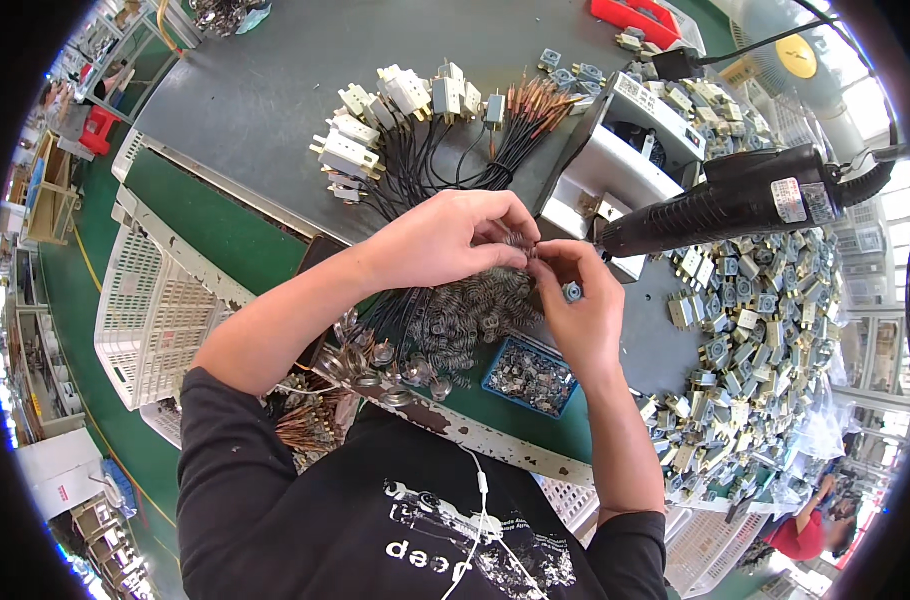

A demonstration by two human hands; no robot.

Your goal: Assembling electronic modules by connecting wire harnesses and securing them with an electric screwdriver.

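Observation:
My left hand (463,238) is closed around a small clump of wire coil springs (516,241). My right hand (582,297) meets it with thumb and forefinger pinched at the edge of the same clump; the exact spring between those tips is too small to make out. Just below both hands lies a heap of loose coil springs (475,318). A small grey-blue part (572,291) shows beside the right fingers. In front of the right forearm is a blue tray (489,383) of tiny metal pieces.
A black power screwdriver (720,205) hangs right of my hands, beside a metal machine (630,140). Black cables with white plugs (350,150) lie beyond. Many grey-and-white plug bodies (750,330) cover the right side. Round metal parts (385,365) sit near the bench edge.

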